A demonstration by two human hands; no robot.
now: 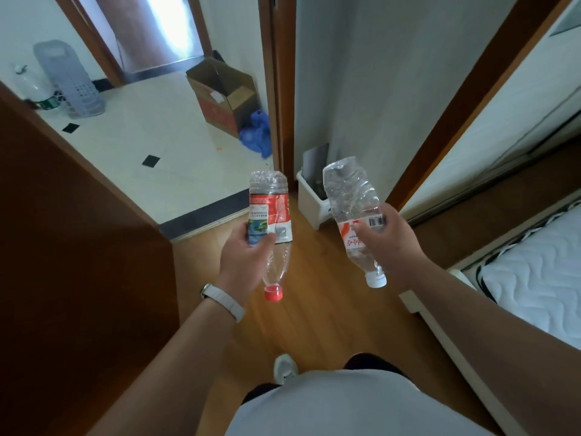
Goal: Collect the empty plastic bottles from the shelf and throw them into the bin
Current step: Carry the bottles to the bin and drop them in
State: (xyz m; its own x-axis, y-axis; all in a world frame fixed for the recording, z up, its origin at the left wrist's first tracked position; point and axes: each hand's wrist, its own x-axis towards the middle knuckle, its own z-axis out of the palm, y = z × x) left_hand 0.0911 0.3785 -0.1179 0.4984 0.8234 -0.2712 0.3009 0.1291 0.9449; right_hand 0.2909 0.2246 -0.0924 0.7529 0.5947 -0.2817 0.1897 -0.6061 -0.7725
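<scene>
My left hand (243, 256) grips an empty clear bottle with a red cap (270, 212), held with the cap pointing down toward me and its red-and-blue label showing. In my right hand (388, 239) is a second empty, crumpled clear bottle with a white cap (349, 196), also cap-down. Both are held over the wooden floor. A small white bin (309, 202) with an open lid stands on the floor against the wall just beyond the bottles; the right-hand bottle overlaps it in view.
A brown door (72, 247) stands at my left. Through the doorway lie a tiled floor, an open cardboard box (220, 89), a blue bag (257, 133), a grey basket (69, 77) and another bottle (34, 89). A bed with a white mattress (534, 278) sits at right.
</scene>
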